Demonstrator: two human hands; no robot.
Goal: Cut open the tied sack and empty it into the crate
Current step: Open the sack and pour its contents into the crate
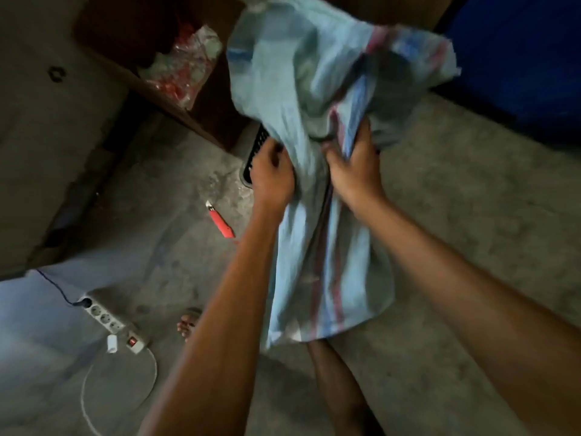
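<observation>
Both my left hand (272,177) and right hand (353,171) grip the sack (314,89) mid-length, its bulk raised beyond them over the black crate (255,152).

We've got the pale blue woven sack (317,99), red and blue stripes down it, bunched in our fingers (276,158) and hanging limp below them. Only a black slotted corner of the crate (255,152) peeks out just beside our fingers.
</observation>
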